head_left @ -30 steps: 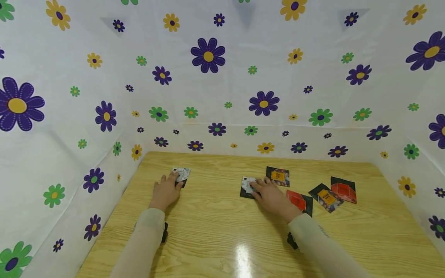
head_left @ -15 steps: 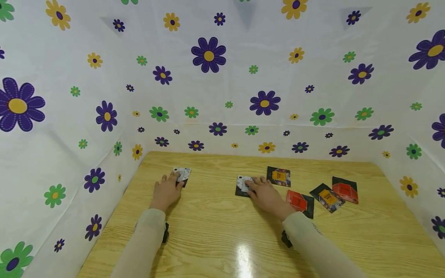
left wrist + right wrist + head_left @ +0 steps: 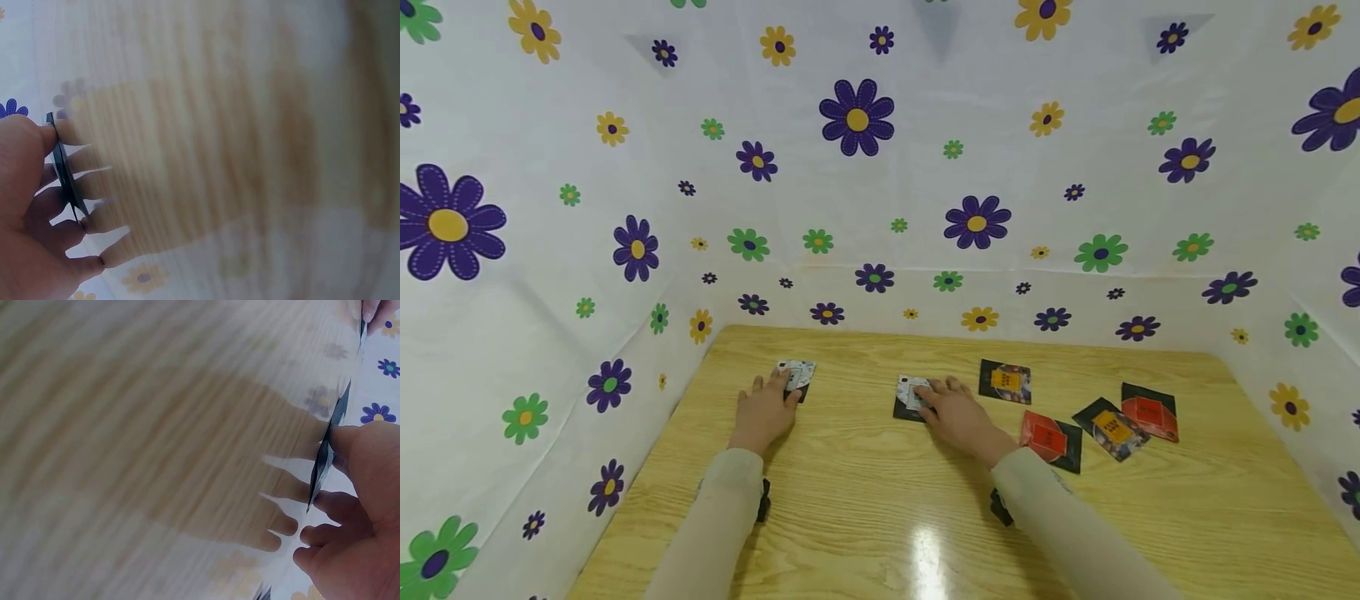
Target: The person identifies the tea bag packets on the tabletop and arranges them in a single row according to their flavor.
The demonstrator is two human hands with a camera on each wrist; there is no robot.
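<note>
A flat white-and-black sachet (image 3: 799,372) lies at the back left of the wooden table, with my left hand (image 3: 765,414) resting its fingertips on it. Toward the middle lies a matching sachet (image 3: 910,397); the fingertips of my right hand (image 3: 959,422) press on its right part and cover some of it. Edge-on in the left wrist view, the left sachet (image 3: 65,165) sits under the fingers and thumb. From the right wrist, the other sachet (image 3: 325,453) shows as a thin dark edge at the fingertips. Neither hand visibly curls round its sachet.
To the right lie two sachets with orange labels, one (image 3: 1005,381) behind my right hand and one (image 3: 1111,428) farther right. Two red-labelled sachets (image 3: 1051,440) (image 3: 1151,411) lie near them. Flower-printed white cloth (image 3: 880,192) walls the table (image 3: 850,517) at back and sides.
My right hand has slid its sachet leftward across the table, closer to the left one. The left hand and its sachet have stayed put; the view has shifted slightly.
</note>
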